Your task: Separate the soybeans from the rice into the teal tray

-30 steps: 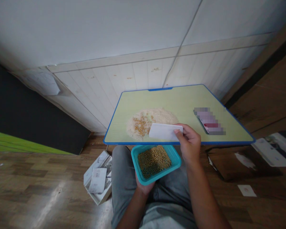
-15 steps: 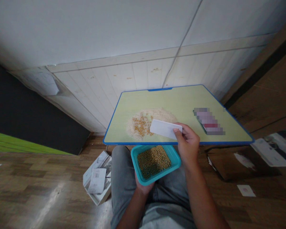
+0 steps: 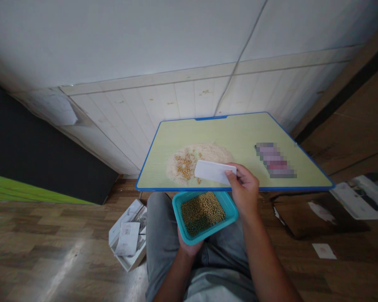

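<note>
My right hand (image 3: 244,184) pinches a flat white rectangular card (image 3: 211,171) between thumb and fingers, low over the front part of the table. Just left of the card's end lie yellow beans (image 3: 185,165), loose on a spread of pale rice-like grains (image 3: 173,171). My left hand (image 3: 190,245) holds a teal plastic basket (image 3: 190,240) from below, in front of the table edge and above my lap. Its fingers are mostly hidden under the basket. Many yellowish beans (image 3: 204,209) fill the bottom of the basket.
The small table (image 3: 239,130) has a pale green top and a blue rim. A pixelated flat object (image 3: 275,160) lies at its right. On the floor stand a white box (image 3: 126,243) with papers at left and a cardboard box (image 3: 327,218) at right.
My right hand has moved the card slightly left, toward the beans. A few beans have shifted toward the table's front edge. The basket and my left hand stay nearly still.
</note>
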Motion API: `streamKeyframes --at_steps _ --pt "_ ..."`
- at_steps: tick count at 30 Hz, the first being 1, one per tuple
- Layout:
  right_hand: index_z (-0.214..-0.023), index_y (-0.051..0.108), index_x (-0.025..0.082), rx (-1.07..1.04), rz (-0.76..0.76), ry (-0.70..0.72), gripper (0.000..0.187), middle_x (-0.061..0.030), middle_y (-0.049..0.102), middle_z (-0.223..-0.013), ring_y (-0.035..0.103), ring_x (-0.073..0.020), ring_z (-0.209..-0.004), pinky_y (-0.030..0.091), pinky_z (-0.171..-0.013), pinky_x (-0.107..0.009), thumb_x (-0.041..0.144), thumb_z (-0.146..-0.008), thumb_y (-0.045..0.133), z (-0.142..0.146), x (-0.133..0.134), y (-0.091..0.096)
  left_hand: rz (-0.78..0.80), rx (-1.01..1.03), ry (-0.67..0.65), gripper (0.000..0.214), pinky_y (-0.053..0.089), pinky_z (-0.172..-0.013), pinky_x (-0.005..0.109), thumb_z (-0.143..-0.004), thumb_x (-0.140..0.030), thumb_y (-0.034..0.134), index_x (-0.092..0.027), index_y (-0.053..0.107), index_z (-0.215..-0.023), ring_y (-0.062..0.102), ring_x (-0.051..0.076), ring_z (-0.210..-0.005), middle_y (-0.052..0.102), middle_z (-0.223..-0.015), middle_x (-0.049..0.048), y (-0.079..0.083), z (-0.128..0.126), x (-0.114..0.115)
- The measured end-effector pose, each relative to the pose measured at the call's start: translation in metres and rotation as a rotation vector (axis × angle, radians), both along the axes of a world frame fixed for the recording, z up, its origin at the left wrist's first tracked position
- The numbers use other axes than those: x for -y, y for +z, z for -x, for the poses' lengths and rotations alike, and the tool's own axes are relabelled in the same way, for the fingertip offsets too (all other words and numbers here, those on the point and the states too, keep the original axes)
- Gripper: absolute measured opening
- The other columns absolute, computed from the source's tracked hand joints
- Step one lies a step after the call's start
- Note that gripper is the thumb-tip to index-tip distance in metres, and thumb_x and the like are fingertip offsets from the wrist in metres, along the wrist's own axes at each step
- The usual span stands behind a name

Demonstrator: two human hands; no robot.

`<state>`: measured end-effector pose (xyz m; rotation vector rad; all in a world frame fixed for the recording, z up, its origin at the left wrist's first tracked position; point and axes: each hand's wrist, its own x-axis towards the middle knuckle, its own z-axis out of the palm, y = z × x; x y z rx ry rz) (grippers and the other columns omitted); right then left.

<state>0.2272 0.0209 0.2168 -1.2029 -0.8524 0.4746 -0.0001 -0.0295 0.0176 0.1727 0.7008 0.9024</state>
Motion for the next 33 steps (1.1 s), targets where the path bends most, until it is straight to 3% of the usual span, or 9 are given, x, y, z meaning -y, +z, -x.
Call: streamKeyframes --at_steps 3,8,12,21,28,33 --pt "-0.100 0.090 0.026 0.021 0.001 0.038 0.018 -0.0044 0.089 -0.095 0.081 -0.0249 -0.087 0.066 -0.078 -0.038 0.041 -0.092 0.083 0.000 0.000 0.000 0.007 0.087 0.009 0.057 0.020 -0.150 0.058 -0.115 -0.052 0.044 -0.038 0.084 -0.153 0.036 0.030 -0.185 0.077 -0.172 0.0002 -0.015 0.002 -0.001" --pt "-0.100 0.091 0.026 0.039 0.007 0.082 0.018 -0.0042 0.089 -0.095 0.080 -0.0246 -0.085 0.064 -0.078 -0.037 0.041 -0.093 0.083 -0.001 0.001 0.001 -0.050 0.157 -0.048 0.063 0.012 -0.151 0.055 -0.118 -0.041 0.031 -0.042 0.088 -0.146 0.045 0.024 -0.181 0.080 -0.166 -0.0045 -0.029 0.007 -0.002" --pt "-0.099 0.091 0.026 0.053 0.006 0.119 0.018 -0.0038 0.089 -0.092 0.079 -0.0239 -0.083 0.062 -0.076 -0.036 0.041 -0.094 0.082 -0.001 0.002 0.002 -0.078 0.167 -0.085 0.063 0.010 -0.151 0.053 -0.119 -0.038 0.032 -0.042 0.091 -0.139 0.048 0.024 -0.178 0.082 -0.163 -0.0046 -0.027 0.010 -0.003" --pt "-0.096 0.091 0.026 0.052 -0.006 0.173 0.018 -0.0030 0.087 -0.087 0.078 -0.0226 -0.078 0.061 -0.072 -0.035 0.043 -0.092 0.084 0.000 0.003 0.004 -0.106 0.168 -0.079 0.060 0.008 -0.151 0.055 -0.120 -0.044 0.034 -0.039 0.089 -0.144 0.034 0.026 -0.186 0.074 -0.175 -0.0028 -0.024 0.008 -0.004" --pt "-0.096 0.089 0.025 -0.040 -0.034 -0.050 0.022 -0.0043 0.087 -0.090 0.079 -0.0252 -0.083 0.062 -0.074 -0.035 0.045 -0.087 0.089 -0.001 0.000 0.005 -0.121 0.210 -0.038 0.060 0.010 -0.152 0.055 -0.122 -0.046 0.034 -0.035 0.084 -0.153 0.037 0.028 -0.184 0.075 -0.174 -0.0001 -0.018 0.007 0.001" --pt "-0.095 0.091 0.024 -0.092 0.043 0.003 0.027 -0.0052 0.088 -0.087 0.079 -0.0253 -0.078 0.061 -0.067 -0.033 0.047 -0.082 0.090 0.000 0.001 0.006 -0.081 0.217 -0.016 0.061 0.013 -0.152 0.057 -0.121 -0.046 0.033 -0.035 0.081 -0.158 0.042 0.029 -0.182 0.076 -0.173 0.0012 -0.013 0.004 -0.001"
